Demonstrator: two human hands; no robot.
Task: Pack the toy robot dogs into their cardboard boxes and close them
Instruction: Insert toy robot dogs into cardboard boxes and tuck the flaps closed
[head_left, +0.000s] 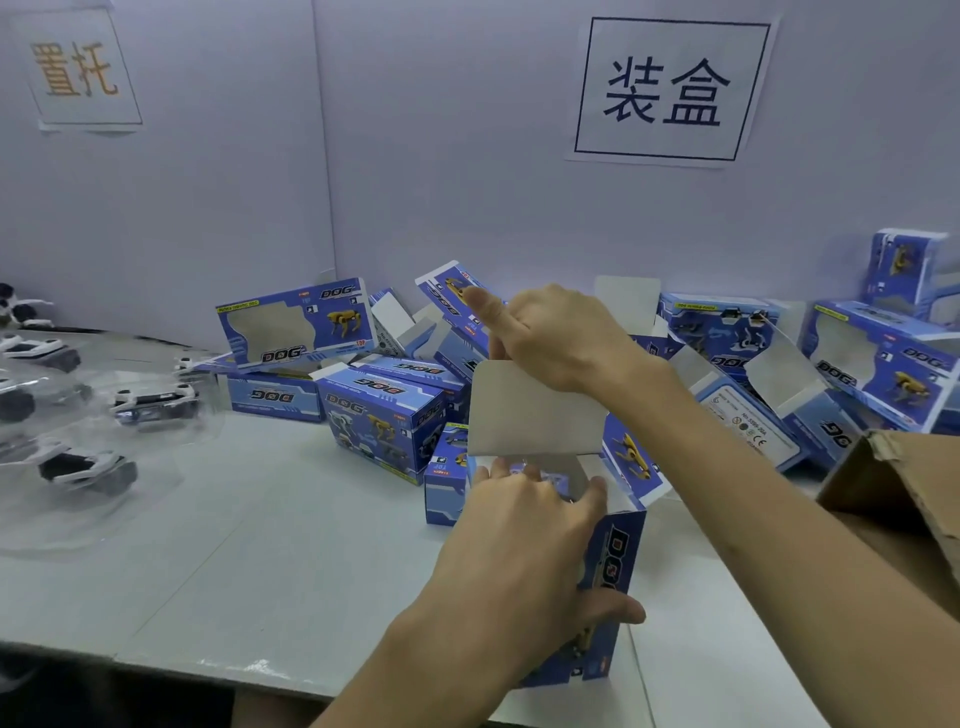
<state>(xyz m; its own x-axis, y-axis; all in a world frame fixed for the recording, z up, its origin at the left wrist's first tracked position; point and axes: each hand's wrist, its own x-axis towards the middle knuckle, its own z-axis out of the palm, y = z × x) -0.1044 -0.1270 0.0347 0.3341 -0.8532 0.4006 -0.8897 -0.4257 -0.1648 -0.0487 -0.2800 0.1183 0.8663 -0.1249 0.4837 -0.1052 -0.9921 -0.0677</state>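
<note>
Head view: left hand (524, 525) grips the box (618, 561); right hand (561, 338) pinches its flap (530, 410).

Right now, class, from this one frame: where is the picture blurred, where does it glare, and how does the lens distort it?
Head view: even, bluish light with faint shadows; the left hand, right hand and box are fairly sharp; the dogs at far left smear, with a sheen off their clear plastic; the wall seam leans, likely from the wide lens.
</note>
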